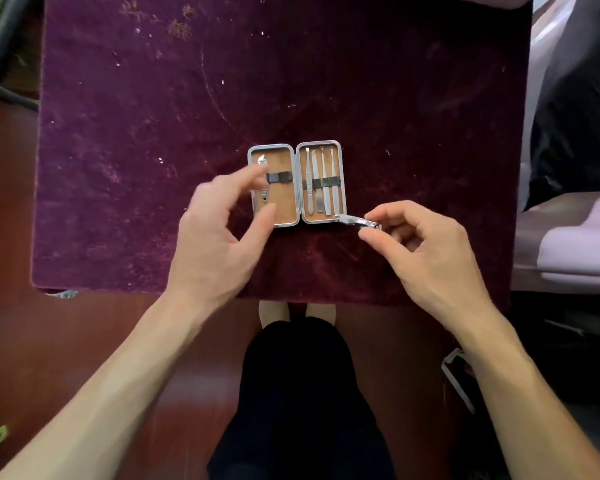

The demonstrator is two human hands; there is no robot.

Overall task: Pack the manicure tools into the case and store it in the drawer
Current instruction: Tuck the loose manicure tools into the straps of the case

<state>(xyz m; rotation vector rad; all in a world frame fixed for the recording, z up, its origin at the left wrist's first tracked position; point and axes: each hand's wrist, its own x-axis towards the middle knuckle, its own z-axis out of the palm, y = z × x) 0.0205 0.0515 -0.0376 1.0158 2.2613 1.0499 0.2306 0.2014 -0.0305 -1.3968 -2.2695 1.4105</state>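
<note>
The open case (295,183) is lying in the middle of the table (153,133) — four thin tools (321,181) are sitting in its right half, a nail clipper (360,222) just beside its near right corner.

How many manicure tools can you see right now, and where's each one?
6. Four sit under the strap in the case's right half. One is in the left half, partly behind the left hand. The right hand holds a nail clipper.
</note>
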